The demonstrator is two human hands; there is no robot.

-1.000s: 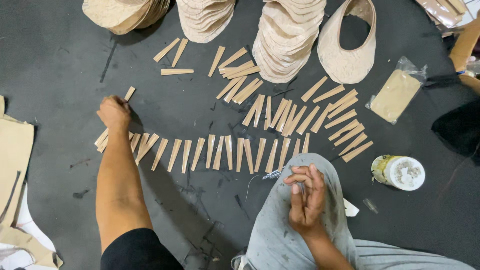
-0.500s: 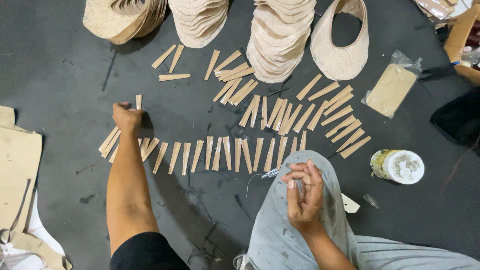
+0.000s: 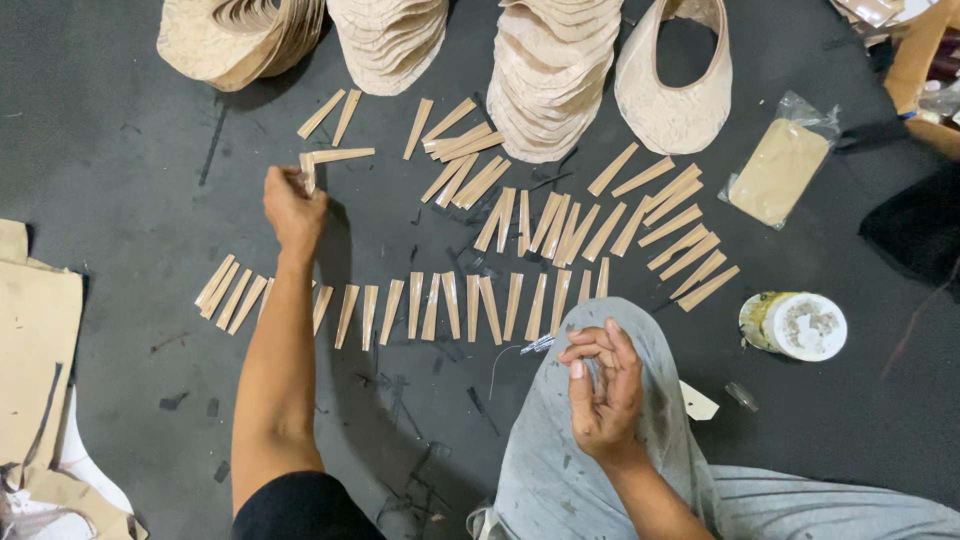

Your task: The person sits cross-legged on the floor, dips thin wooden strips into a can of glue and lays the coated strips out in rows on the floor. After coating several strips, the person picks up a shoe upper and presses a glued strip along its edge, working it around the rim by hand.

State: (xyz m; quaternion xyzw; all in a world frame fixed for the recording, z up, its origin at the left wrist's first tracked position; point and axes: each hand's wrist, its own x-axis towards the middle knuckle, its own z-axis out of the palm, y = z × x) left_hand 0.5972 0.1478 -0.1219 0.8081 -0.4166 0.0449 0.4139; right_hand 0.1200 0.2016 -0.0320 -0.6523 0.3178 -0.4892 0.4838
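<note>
Strips of tan material, flat and narrow, are what we handle; the one in our left hand [image 3: 293, 205] is a single tan strip [image 3: 306, 172], pinched upright at its lower end between thumb and fingertips, above the dark floor [image 3: 120, 180]. Largest first: the floor carries everything. Along the top edge sit stacks of tan visor brims [image 3: 550, 80], three piles side by side, and one lone visor piece [image 3: 672, 95] lying flat just right of them. Flattened cardboard [image 3: 35, 350] lies at the far left. Our grey trouser leg [image 3: 600, 470] fills the bottom right. A long row of strips [image 3: 450, 305] runs across the middle, each strip roughly upright and just beside the next; a second, looser cluster [image 3: 620, 225] fans out above it toward the right. A few more loose strips [image 3: 340, 115] lie near the brim stacks, one of them flat just beside the held strip. A clear bag with a tan sheet [image 3: 780, 170] sits right of the lone visor. A round glue tin [image 3: 795, 325] with a pale lid stands right of our knee. Our right hand [image 3: 600, 385] rests over the knee, fingers curled in toward the thumb; we cannot tell if that grip holds anything. A small metal bit [image 3: 538, 345] lies near it.
</note>
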